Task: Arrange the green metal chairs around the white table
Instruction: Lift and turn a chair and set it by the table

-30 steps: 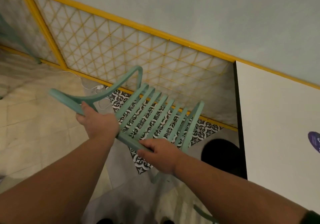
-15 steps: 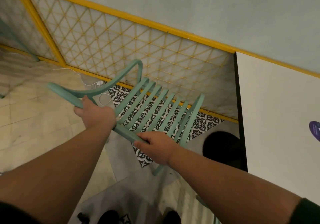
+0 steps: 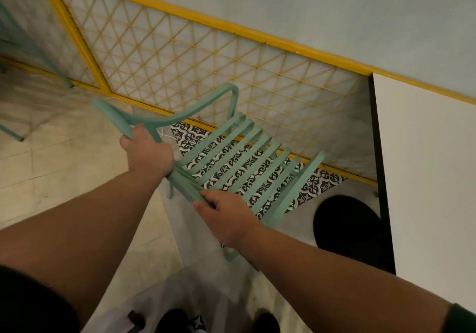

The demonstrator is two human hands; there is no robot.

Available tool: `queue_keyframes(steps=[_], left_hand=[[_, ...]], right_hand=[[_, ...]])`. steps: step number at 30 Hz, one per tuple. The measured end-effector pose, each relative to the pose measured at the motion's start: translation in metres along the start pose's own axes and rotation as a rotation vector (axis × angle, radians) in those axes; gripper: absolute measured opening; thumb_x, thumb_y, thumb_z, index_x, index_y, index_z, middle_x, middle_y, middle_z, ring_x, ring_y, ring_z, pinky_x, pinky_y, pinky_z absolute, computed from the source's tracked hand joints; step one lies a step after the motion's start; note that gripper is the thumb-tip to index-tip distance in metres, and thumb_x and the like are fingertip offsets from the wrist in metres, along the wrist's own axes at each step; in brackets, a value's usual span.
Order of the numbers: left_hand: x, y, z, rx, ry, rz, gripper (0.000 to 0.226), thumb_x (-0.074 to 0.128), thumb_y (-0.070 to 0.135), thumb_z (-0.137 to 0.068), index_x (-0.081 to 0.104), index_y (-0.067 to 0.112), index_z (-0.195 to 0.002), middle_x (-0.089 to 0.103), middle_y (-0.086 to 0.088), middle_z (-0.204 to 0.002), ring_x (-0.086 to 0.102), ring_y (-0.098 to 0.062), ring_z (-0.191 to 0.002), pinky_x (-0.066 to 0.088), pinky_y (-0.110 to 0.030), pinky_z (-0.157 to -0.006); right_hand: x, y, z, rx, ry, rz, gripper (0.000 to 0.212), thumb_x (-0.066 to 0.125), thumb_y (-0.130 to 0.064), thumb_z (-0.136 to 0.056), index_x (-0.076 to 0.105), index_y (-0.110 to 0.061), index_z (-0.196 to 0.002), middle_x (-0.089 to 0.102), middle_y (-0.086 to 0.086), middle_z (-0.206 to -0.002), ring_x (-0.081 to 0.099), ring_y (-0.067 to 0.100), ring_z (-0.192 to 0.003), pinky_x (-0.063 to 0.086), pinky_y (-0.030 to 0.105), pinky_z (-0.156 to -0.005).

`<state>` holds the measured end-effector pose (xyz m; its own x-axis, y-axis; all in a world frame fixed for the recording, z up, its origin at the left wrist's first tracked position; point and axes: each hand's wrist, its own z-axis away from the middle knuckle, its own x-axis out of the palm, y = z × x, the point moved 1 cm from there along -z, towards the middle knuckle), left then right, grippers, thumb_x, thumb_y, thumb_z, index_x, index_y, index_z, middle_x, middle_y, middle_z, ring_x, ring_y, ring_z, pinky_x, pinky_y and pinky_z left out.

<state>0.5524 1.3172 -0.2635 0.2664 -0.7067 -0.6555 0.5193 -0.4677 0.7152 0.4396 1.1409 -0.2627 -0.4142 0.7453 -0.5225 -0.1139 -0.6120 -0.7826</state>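
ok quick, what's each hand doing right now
left hand: grip closed round the curved frame rail of the green metal chair
right hand: grip closed on the near edge bar of the chair's slatted seat

Pale wall (image 3: 334, 11) above yellow-framed lattice panel (image 3: 180, 57), beige floor tiles (image 3: 38, 168), black-and-white patterned tiles (image 3: 319, 184).

- The chair (image 3: 298, 186) sits near the yellow lattice fence (image 3: 206, 57), which blocks any way past behind it.
- On its right the white tabletop (image 3: 432, 178) edge stands close, with a dark round base (image 3: 345, 222) below, just beside the seat corner.
- On its left, pale floor (image 3: 51, 168) lies open up to the legs of a second chair (image 3: 38, 49).
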Motion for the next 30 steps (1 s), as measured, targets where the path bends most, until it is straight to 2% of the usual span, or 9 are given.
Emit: queue_keyframes(steps=[3,7,9,14,16,21,25,27,30], left_hand=[[-0.001,0.001,-0.014,0.035,-0.026,-0.02,0.067,0.051,0.013,-0.094,0.03,0.017,-0.157,0.023,-0.019,-0.153,0.054,-0.039,-0.1,0.044,-0.04,-0.092],[-0.001,0.004,-0.026,0.058,-0.04,-0.044,0.066,0.052,0.015,-0.094,0.031,0.019,-0.157,0.025,-0.017,-0.152,0.048,-0.033,-0.093,0.043,-0.041,-0.091],[-0.002,0.005,-0.029,0.064,-0.044,-0.053,0.064,0.052,0.015,-0.094,0.033,0.018,-0.156,0.025,-0.018,-0.151,0.05,-0.035,-0.095,0.043,-0.041,-0.09],[-0.005,0.007,-0.041,0.097,-0.053,-0.078,0.062,0.051,0.017,-0.095,0.034,0.018,-0.155,0.026,-0.02,-0.151,0.056,-0.045,-0.106,0.045,-0.045,-0.1],[-0.006,0.007,-0.045,0.102,-0.063,-0.096,0.061,0.05,0.016,-0.096,0.033,0.018,-0.155,0.025,-0.02,-0.152,0.056,-0.045,-0.105,0.044,-0.044,-0.1],[-0.009,0.012,-0.055,0.136,-0.088,-0.13,0.062,0.049,0.015,-0.098,0.031,0.018,-0.157,0.024,-0.021,-0.152,0.053,-0.04,-0.096,0.044,-0.042,-0.097],[-0.01,0.016,-0.067,0.164,-0.115,-0.135,0.063,0.048,0.014,-0.098,0.03,0.017,-0.157,0.022,-0.021,-0.153,0.05,-0.037,-0.093,0.046,-0.043,-0.099],[-0.011,0.019,-0.072,0.174,-0.131,-0.146,0.063,0.049,0.011,-0.098,0.03,0.016,-0.158,0.023,-0.022,-0.151,0.05,-0.038,-0.099,0.044,-0.04,-0.098],[-0.013,0.024,-0.082,0.21,-0.156,-0.179,0.062,0.051,0.01,-0.098,0.034,0.015,-0.157,0.025,-0.025,-0.15,0.046,-0.04,-0.121,0.04,-0.037,-0.105]], right_hand=[[0.008,-0.01,-0.002,0.011,0.02,-0.065,0.025,0.054,-0.036,-0.105,0.067,-0.017,-0.095,0.055,-0.003,-0.07,0.049,0.013,-0.062,0.043,0.031,-0.059],[0.012,-0.019,-0.004,0.034,0.032,-0.095,0.025,0.053,-0.037,-0.105,0.068,-0.016,-0.105,0.064,0.005,-0.078,0.052,0.012,-0.064,0.05,0.036,-0.062],[0.012,-0.022,-0.006,0.046,0.045,-0.106,0.028,0.054,-0.037,-0.105,0.068,-0.013,-0.103,0.066,0.01,-0.083,0.053,0.015,-0.066,0.052,0.04,-0.065],[0.02,-0.029,-0.014,0.06,0.094,-0.111,0.031,0.055,-0.038,-0.104,0.069,-0.011,-0.103,0.067,0.01,-0.083,0.053,0.018,-0.065,0.05,0.037,-0.065],[0.023,-0.032,-0.017,0.074,0.101,-0.126,0.031,0.056,-0.038,-0.104,0.07,-0.011,-0.105,0.068,0.01,-0.085,0.059,0.024,-0.069,0.053,0.039,-0.069],[0.028,-0.04,-0.023,0.086,0.114,-0.176,0.03,0.055,-0.036,-0.105,0.071,-0.011,-0.105,0.07,0.011,-0.091,0.064,0.025,-0.078,0.051,0.034,-0.07],[0.035,-0.044,-0.031,0.102,0.129,-0.201,0.031,0.053,-0.037,-0.105,0.067,-0.013,-0.092,0.061,0.004,-0.075,0.053,0.017,-0.064,0.047,0.035,-0.063],[0.038,-0.046,-0.036,0.11,0.149,-0.228,0.031,0.053,-0.039,-0.104,0.065,-0.014,-0.091,0.062,0.005,-0.076,0.054,0.017,-0.066,0.054,0.043,-0.068],[0.046,-0.053,-0.043,0.124,0.193,-0.258,0.031,0.052,-0.04,-0.104,0.067,-0.015,-0.094,0.067,0.008,-0.084,0.061,0.023,-0.074,0.059,0.05,-0.075]])
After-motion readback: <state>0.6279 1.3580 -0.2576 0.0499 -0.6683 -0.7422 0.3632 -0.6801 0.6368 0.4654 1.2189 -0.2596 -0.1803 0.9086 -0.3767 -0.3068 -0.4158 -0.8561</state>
